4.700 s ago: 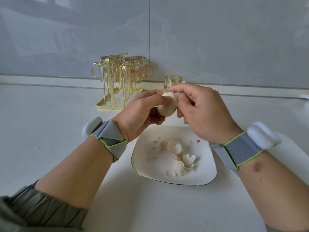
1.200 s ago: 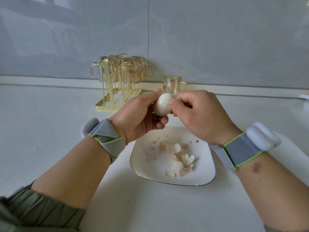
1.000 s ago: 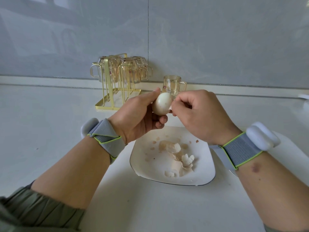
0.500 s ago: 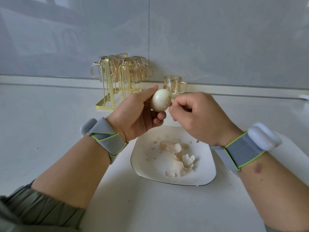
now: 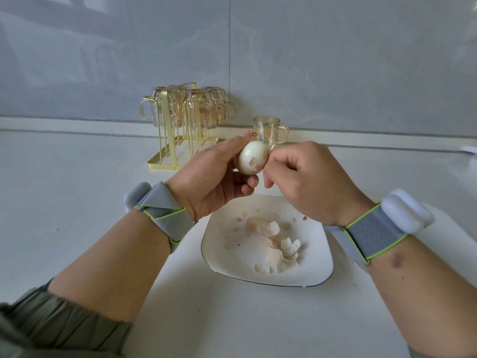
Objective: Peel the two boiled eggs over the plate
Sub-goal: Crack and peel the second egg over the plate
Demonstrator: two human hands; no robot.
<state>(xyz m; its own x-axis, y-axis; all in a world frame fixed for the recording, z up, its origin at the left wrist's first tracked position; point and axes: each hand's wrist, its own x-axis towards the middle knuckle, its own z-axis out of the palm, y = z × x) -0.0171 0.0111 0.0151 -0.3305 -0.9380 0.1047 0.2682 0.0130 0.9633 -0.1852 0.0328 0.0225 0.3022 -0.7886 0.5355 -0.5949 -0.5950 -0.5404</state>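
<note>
1. Left hand [image 5: 211, 182] grips the egg [image 5: 251, 161] above the plate [image 5: 219, 257]
2. Egg's long axis runs 1 to 7 o'clock
3. Right hand [image 5: 304, 182], curled, pinches shell at the egg's 4 o'clock

The left hand [image 5: 210, 180] covers the egg's [image 5: 252, 160] far side at 9 o'clock. The right hand's [image 5: 307, 182] fingertips curl out of sight at the egg's 3 o'clock edge; whether they pinch shell cannot be told. The right hand hides the plate's [image 5: 222, 254] 12 o'clock rim. The cups on the rack [image 5: 178, 140] overlap; their count is unclear.
</note>
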